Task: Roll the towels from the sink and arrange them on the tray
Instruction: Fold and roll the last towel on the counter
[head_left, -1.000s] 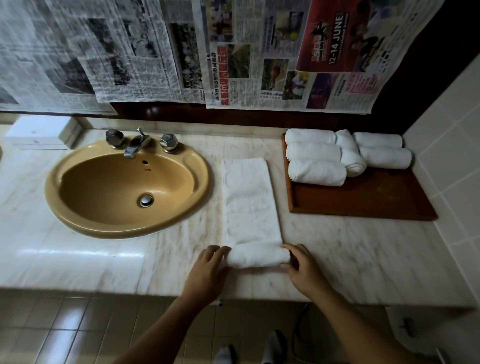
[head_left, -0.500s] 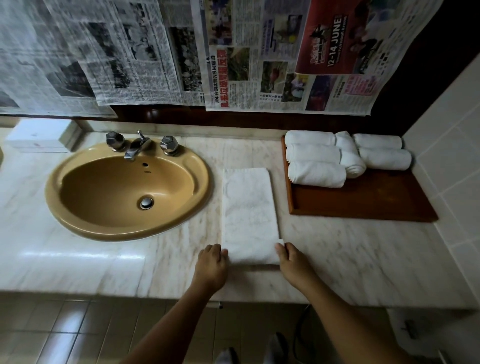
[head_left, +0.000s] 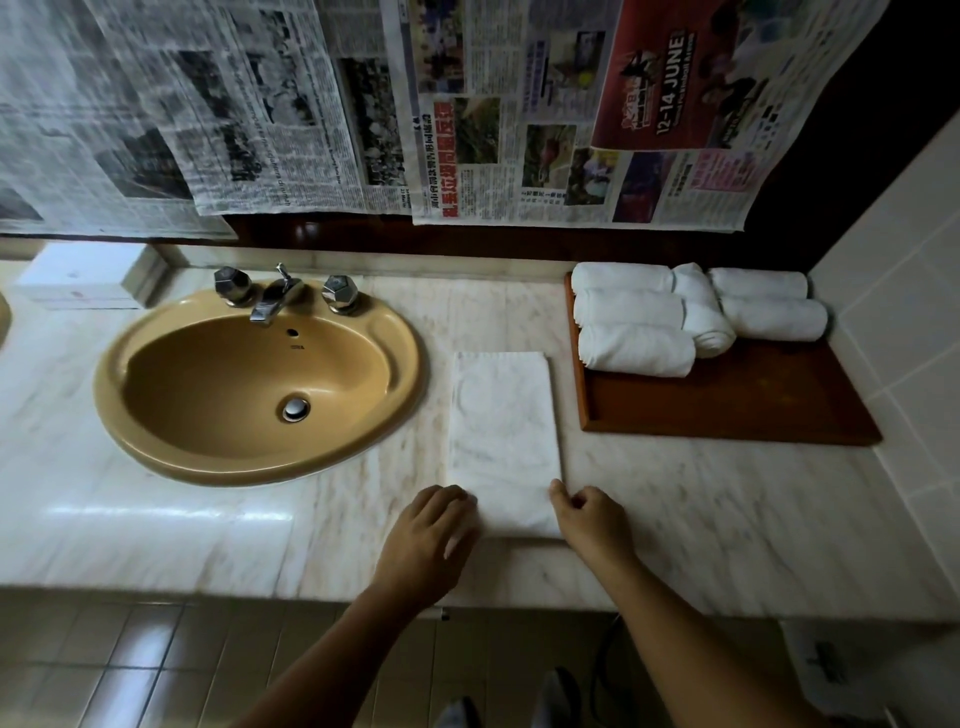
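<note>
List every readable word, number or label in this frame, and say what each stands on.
"12-14 JUNE": white lettering on the red advert in the newspaper hung on the wall.
Red Chinese headline, same sheet: too blurred to read.
Remaining newsprint: too small to read.
Small mark inside the sink: too small to read.

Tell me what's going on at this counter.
A person is working on a folded white towel lying flat on the marble counter between the sink and the wooden tray. The left hand and right hand sit at its near corners, fingers curled; whether they grip it is unclear. Six rolled towels already lie at the tray's far end.
</note>
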